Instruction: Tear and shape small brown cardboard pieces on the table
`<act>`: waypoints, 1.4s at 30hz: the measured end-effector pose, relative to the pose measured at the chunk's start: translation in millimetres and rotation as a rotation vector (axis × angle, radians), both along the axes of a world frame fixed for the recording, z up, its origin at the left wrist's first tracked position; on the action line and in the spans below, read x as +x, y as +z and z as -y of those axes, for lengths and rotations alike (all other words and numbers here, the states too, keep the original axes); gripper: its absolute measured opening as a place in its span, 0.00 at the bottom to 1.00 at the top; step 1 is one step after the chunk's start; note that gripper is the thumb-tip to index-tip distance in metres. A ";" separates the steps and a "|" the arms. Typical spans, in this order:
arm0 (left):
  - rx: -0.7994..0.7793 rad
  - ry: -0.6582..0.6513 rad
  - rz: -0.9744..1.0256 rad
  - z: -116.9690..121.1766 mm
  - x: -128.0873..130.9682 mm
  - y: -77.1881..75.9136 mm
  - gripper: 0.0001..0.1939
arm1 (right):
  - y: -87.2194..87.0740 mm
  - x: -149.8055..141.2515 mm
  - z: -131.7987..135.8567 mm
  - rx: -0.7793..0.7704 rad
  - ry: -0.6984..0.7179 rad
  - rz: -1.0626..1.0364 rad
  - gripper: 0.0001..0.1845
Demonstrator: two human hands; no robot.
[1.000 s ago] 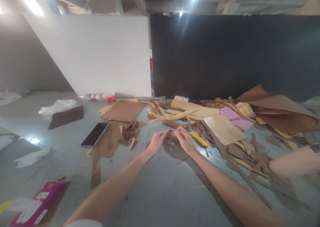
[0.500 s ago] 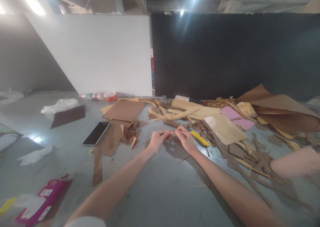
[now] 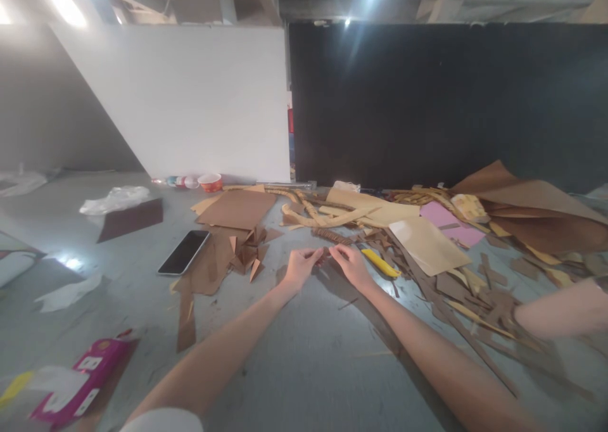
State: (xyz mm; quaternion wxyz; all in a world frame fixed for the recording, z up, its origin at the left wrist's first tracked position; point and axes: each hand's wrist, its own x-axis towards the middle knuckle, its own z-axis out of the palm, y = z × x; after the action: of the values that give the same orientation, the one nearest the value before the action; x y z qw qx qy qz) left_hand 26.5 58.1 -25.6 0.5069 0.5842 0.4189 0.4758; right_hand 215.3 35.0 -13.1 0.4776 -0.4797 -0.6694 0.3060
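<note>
My left hand (image 3: 300, 266) and my right hand (image 3: 350, 264) meet fingertip to fingertip over the middle of the table. Between them they pinch a small brown piece of paper (image 3: 325, 254), mostly covered by the fingers. Just right of my right hand lies a yellow utility knife (image 3: 380, 263). Beyond the fingertips is a ribbed brown strip (image 3: 331, 235). To the left of my left hand sits a cluster of folded brown paper pieces (image 3: 247, 254) with pointed tips.
A phone (image 3: 184, 253) rests beside brown sheets (image 3: 237, 208). A magenta packet (image 3: 85, 381) is at the near left. Brown scraps (image 3: 475, 299) spread over the right side, where another person's forearm (image 3: 560, 308) reaches in. Rolled brown paper (image 3: 536, 210) stands behind.
My hands stay in almost the same place while the fingertips shift slightly around the small paper piece. The whole view has drifted a little.
</note>
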 end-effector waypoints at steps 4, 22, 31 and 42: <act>0.029 -0.027 -0.020 -0.2 0.4 -0.5 0.26 | 0.1 1.0 -0.6 0.020 -0.001 0.025 0.21; 0.073 -0.190 -0.133 3.0 -0.3 3.2 0.27 | 5.7 0.4 4.8 -0.029 0.186 0.005 0.20; 0.033 -0.213 -0.127 2.0 1.3 2.9 0.30 | 7.5 1.4 6.1 0.010 0.111 0.063 0.22; 0.074 -0.240 -0.153 6.6 3.7 5.0 0.29 | 5.0 0.4 4.3 0.077 0.083 0.090 0.20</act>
State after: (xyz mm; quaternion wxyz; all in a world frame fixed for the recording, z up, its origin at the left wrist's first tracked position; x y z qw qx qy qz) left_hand 30.2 51.5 -20.5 0.5047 0.6831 0.3656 0.3809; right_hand 215.7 30.7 -8.1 0.4521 -0.4458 -0.7209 0.2778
